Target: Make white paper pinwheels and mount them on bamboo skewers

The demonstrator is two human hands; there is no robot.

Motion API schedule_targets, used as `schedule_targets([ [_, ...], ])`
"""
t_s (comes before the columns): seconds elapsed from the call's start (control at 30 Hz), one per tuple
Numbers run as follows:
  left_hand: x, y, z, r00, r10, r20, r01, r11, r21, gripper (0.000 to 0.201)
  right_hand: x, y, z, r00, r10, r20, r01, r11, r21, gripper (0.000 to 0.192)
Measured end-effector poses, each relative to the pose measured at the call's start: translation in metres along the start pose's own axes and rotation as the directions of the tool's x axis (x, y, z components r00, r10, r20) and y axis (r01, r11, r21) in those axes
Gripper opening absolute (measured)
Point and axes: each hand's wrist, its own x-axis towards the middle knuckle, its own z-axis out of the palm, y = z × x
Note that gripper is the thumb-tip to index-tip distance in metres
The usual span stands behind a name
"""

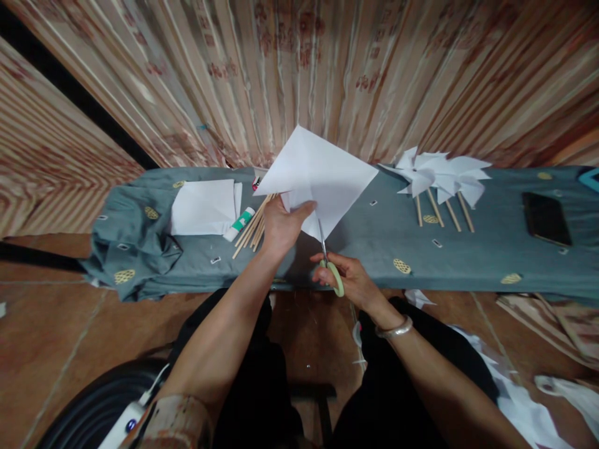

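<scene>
My left hand [279,226] pinches a white paper square [314,176] by its lower edge and holds it up, tilted corner-down, above the grey-clothed tabletop [374,237]. My right hand [350,277] is closed through the pale green handles of the scissors [330,262], whose blades point upward and meet the paper's bottom corner. A silver bangle [395,328] circles my right wrist. Behind my left hand lies a bundle of wooden sticks [253,227], with a green-and-white glue stick [238,224] just beside them and a stack of white paper sheets [204,207] farther left. To the right, finished white paper pinwheels [440,178] on sticks lie on the cloth, and a dark phone [546,218] rests well apart near the far end.
</scene>
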Motion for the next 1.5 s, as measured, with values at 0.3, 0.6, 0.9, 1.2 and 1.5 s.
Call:
schedule_targets([
  [0.3, 0.0008, -0.0002, -0.001, 1.0, -0.009, -0.013, 0.008, 1.0, -0.02, 0.018, 0.0003, 0.0033, 0.0019, 0.999, 0.045, -0.006, -0.045, 0.996, 0.074, 0.044],
  [0.6, 0.0018, -0.0016, -0.0017, 1.0, 0.015, -0.005, -0.015, 1.0, -0.002, 0.019, 0.0008, 0.0041, 0.003, 0.999, 0.04, -0.019, -0.038, 0.997, 0.074, 0.044],
  [0.9, 0.0038, -0.0029, -0.0043, 0.999, 0.045, -0.009, -0.044, 0.998, 0.045, 0.02, 0.0013, 0.0024, 0.0043, 0.995, 0.093, -0.019, -0.09, 0.988, 0.127, 0.042],
  [1.2, -0.002, -0.0032, -0.0002, 0.998, 0.027, 0.052, -0.03, 0.999, 0.045, 0.023, 0.0015, -0.0023, 0.0033, 0.996, 0.086, -0.035, -0.081, 0.987, 0.137, 0.042],
  [1.5, -0.0022, -0.0031, -0.0009, 0.999, 0.005, 0.046, -0.007, 0.999, 0.053, 0.022, 0.002, -0.0012, 0.0035, 0.994, 0.102, -0.041, -0.095, 0.985, 0.141, 0.042],
])
